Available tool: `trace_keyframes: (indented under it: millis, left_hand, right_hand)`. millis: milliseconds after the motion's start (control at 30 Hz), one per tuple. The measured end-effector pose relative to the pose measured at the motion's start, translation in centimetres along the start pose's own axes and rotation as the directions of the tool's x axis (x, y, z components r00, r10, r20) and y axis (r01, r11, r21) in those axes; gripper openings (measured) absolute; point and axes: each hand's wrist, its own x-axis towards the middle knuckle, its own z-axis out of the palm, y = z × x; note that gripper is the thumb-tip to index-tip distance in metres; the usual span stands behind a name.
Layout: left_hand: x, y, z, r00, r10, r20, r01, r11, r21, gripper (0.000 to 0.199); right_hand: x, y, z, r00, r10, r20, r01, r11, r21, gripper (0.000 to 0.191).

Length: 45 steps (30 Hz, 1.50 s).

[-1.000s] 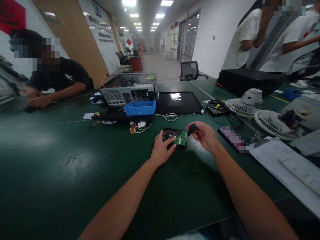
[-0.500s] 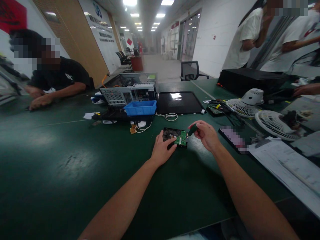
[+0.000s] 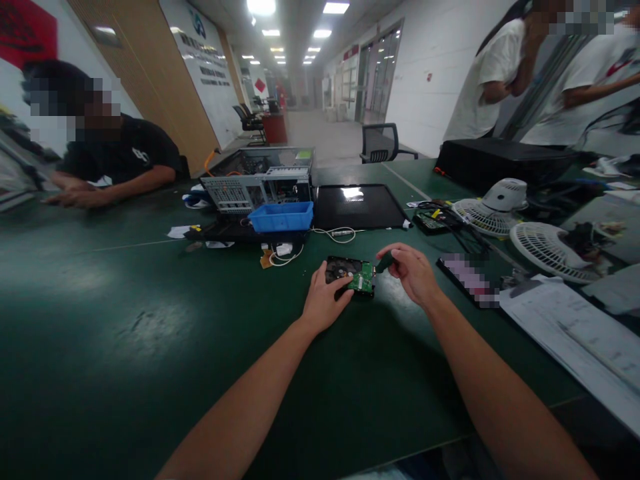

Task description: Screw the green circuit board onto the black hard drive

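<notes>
A hard drive (image 3: 361, 281) lies on the green table with its green circuit board facing up. My left hand (image 3: 323, 299) is closed on its left and near sides, thumb and fingers pressing it against the table and covering part of it. At the drive's right edge, my right hand (image 3: 411, 270) pinches a small tool with a dark green handle (image 3: 385, 262). The tool points left, its end at the short edge of the drive; its exact tip is too small to make out.
Beyond the drive stand a blue bin (image 3: 281, 217), an open computer case (image 3: 255, 180) and a flat black panel (image 3: 360, 205). To the right are a phone (image 3: 467, 280), papers (image 3: 575, 333) and white fans (image 3: 547, 250). A person (image 3: 120, 160) sits at the far left.
My hands, the drive and the tool look almost unmoved. The seated person's hands have shifted slightly, and a hand at the far right edge has gone from view.
</notes>
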Motion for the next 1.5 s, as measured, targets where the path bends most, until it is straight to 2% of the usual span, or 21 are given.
trace_keyframes:
  millis: [233, 400, 533, 933, 1233, 1500]
  left_hand:
    - [-0.01, 0.1, 0.02, 1.0, -0.004, -0.006, 0.004, 1.0, -0.002, 0.039]
    - [0.1, 0.02, 0.3, 0.999, 0.022, -0.047, -0.022, 1.0, 0.002, 0.036]
    - [0.09, -0.08, 0.36, 0.999, 0.021, -0.038, -0.021, 1.0, 0.005, 0.037]
    - [0.06, 0.07, 0.1, 1.0, -0.002, -0.018, 0.002, 1.0, 0.008, 0.038]
    - [0.13, -0.06, 0.28, 1.0, 0.002, -0.023, -0.002, 1.0, -0.001, 0.037]
    - [0.09, -0.07, 0.33, 1.0, -0.004, -0.021, 0.004, 1.0, -0.003, 0.037]
  right_hand:
    - [0.01, -0.33, 0.07, 0.998, 0.057, 0.001, -0.057, 0.996, 0.066, 0.016]
    - [-0.03, -0.4, 0.09, 1.0, 0.004, -0.01, -0.003, 1.0, 0.008, 0.02]
    - [-0.09, -0.48, 0.24, 1.0, -0.013, -0.024, 0.012, 1.0, -0.004, 0.021]
    - [0.27, -0.07, -0.55, 0.993, 0.119, 0.028, -0.122, 0.977, 0.177, 0.017]
    - [0.01, -0.11, -0.18, 0.99, 0.125, 0.066, -0.135, 0.976, 0.171, 0.027]
    - [0.0, 0.15, -0.13, 0.988, 0.148, 0.053, -0.156, 0.968, 0.199, 0.026]
